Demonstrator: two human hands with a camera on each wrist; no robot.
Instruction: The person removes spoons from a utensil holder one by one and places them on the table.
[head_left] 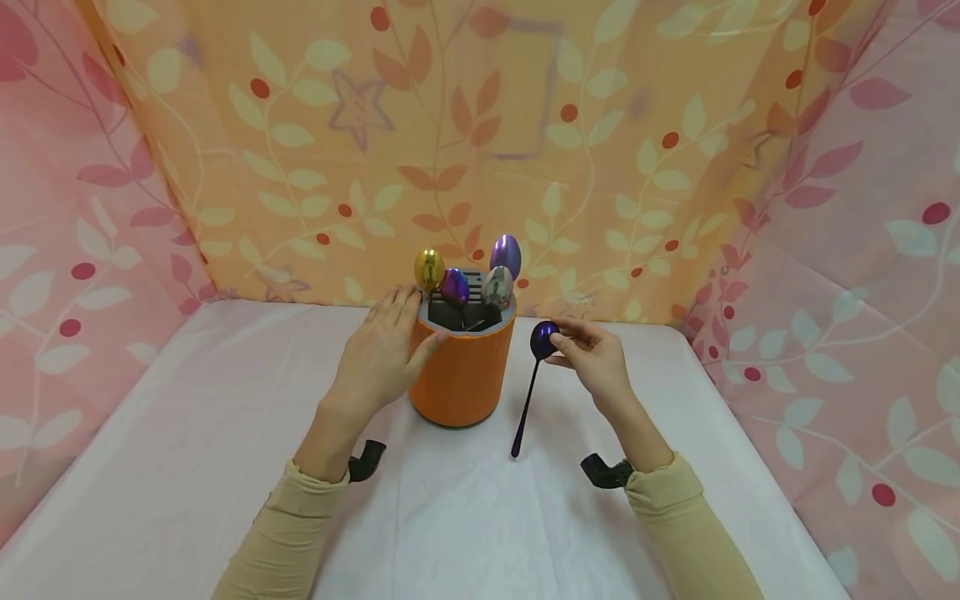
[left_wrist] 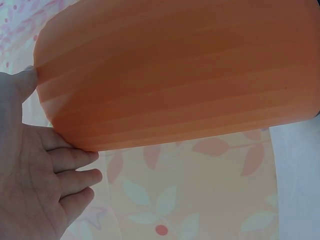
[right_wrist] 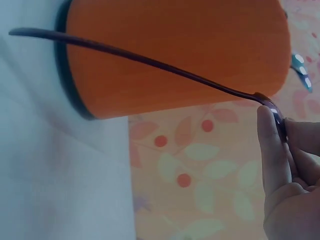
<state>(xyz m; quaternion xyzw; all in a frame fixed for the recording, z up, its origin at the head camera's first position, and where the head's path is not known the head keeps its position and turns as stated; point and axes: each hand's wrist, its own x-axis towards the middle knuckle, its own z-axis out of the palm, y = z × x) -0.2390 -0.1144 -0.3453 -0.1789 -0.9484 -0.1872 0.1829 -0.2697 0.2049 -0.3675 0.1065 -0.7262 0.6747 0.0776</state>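
Pinched by its bowl, a dark purple spoon [head_left: 544, 340] hangs from my right hand [head_left: 596, 358], its handle slanting down and to the left. In the right wrist view the handle of the spoon [right_wrist: 165, 66] crosses in front of the orange holder [right_wrist: 190, 45]. My left hand [head_left: 382, 350] rests at the rim of the orange holder [head_left: 459, 379], fingers extended along its left side and thumb at the front edge. The left wrist view shows the fingers [left_wrist: 75, 159] touching the holder's upper edge. Several spoons stand bowl-up in the holder, among them a gold spoon [head_left: 429, 270] and a silver spoon [head_left: 498, 287].
The holder stands on a white-covered table [head_left: 450, 517]. Behind it hangs a yellow leaf-patterned cloth [head_left: 300, 167], with pink patterned cloth [head_left: 885, 250] on both sides. A light purple spoon [head_left: 506, 255] rises highest, at the holder's right rear.
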